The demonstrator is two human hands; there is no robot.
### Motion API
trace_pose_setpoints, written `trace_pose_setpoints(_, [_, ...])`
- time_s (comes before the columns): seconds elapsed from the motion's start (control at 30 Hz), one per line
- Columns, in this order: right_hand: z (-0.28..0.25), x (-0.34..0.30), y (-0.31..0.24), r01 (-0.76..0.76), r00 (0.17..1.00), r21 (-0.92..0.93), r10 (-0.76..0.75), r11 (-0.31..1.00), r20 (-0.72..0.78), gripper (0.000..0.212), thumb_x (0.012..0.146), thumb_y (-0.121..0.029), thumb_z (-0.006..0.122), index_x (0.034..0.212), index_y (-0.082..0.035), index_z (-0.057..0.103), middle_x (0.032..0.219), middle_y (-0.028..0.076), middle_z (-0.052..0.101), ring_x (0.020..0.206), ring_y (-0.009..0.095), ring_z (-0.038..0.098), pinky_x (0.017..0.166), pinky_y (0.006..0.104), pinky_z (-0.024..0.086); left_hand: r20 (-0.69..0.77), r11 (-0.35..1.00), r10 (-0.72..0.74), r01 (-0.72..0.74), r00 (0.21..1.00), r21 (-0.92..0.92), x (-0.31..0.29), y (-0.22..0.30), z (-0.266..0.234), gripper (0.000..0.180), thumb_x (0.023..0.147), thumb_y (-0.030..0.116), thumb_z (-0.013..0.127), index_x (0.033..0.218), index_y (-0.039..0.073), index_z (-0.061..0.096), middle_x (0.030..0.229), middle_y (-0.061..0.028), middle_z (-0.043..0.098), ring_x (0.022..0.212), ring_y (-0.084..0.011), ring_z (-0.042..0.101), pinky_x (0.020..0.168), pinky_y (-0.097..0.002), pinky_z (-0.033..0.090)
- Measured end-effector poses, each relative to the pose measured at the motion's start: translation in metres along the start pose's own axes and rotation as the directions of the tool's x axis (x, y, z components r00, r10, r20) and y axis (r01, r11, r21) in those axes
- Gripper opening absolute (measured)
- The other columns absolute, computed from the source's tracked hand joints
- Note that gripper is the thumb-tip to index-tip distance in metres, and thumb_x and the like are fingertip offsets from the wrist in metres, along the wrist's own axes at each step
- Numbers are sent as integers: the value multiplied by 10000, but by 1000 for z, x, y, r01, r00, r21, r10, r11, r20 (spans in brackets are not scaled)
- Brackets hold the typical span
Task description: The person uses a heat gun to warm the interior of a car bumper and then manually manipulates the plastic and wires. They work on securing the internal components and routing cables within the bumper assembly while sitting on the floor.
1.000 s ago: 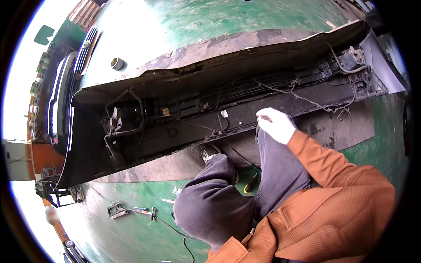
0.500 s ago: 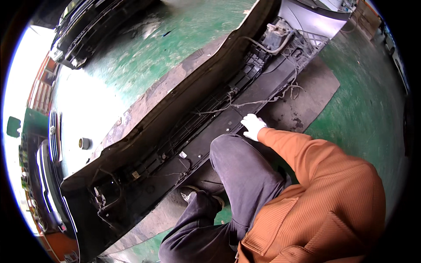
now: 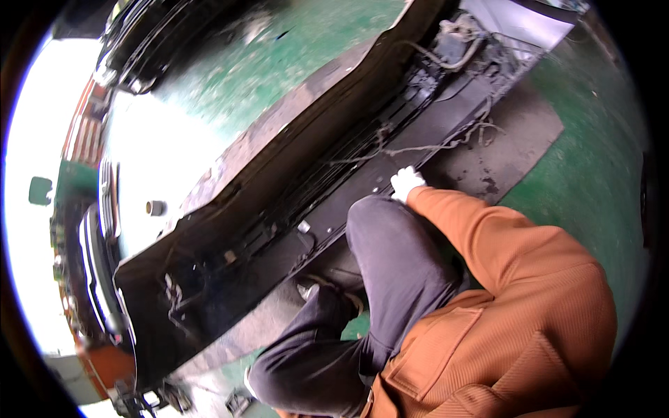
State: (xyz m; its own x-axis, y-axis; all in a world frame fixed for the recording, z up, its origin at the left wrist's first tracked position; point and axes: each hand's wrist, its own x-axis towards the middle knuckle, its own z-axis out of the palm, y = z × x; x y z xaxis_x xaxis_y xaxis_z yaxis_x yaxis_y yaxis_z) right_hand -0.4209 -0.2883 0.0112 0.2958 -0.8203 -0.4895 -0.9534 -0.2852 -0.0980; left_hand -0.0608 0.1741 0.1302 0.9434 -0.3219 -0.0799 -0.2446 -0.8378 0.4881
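The white-gloved right hand is at the near edge of the car bumper, which lies on a mat over the green floor. Its fingers look bent, whether gripping I cannot tell; the left knee mostly hides the left hand, fingers unclear

The bumper looks matt dark plastic, the jacket ribbed cloth, the trousers matt cloth, the floor glossy.

glare whites out floor at left; slight blur overall
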Motion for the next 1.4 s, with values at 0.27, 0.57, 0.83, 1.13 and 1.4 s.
trace_pose_setpoints(0.27, [34, 27, 16, -16, 1000, -52, 16, 999, 15, 624, 925, -540, 714, 1383, -126, 628, 1434, 179, 559, 1361, 430, 489, 1072, 568, 498, -42, 965, -153, 140, 987, -222, -64, -23, -70, 469, 932, 344, 788, 1258, 31, 662, 1039, -111, 737, 944, -228, 717, 813, -386, 587])
trace_pose_setpoints(0.57, [6, 6, 3, -11, 993, -79, 20, 997, 112, 696, 936, -557, 687, 1466, -126, 550, 1522, 174, 497, 1461, 417, 394, 1148, 543, 452, 27, 922, -221, 218, 975, -319, -78, -20, -65, 439, 957, 326, 775, 1262, 27, 670, 1034, -101, 742, 938, -207, 714, 814, -370, 581])
trace_pose_setpoints(0.83, [-1, -2, 8, 12, 998, -30, -10, 999, 65, 552, 946, -373, 652, 1411, -84, 580, 1478, 201, 522, 1409, 432, 436, 1125, 545, 462, 159, 936, -116, 161, 980, -314, -6, 1, -56, 413, 980, 309, 762, 1266, 24, 677, 1029, -91, 747, 932, -188, 711, 814, -356, 576])
trace_pose_setpoints(1.13, [16, -8, 7, 40, 994, -5, -40, 999, -97, 416, 921, -284, 630, 1279, -72, 639, 1343, 187, 571, 1301, 412, 495, 1072, 527, 479, 224, 892, 312, -203, 923, -405, 106, 36, 3, 235, 1031, 232, 701, 1181, 51, 711, 1012, -29, 727, 893, -108, 641, 802, -274, 508])
trace_pose_setpoints(1.4, [40, -41, 14, 304, 830, 212, -148, 929, -538, 513, 904, -247, 733, 1387, -97, 649, 1450, 171, 603, 1383, 376, 502, 1163, 495, 432, 430, 841, 542, -473, 723, -263, 172, 134, 100, 361, 988, 292, 729, 1196, -4, 738, 1166, -151, 762, 1089, -258, 718, 978, -345, 532])
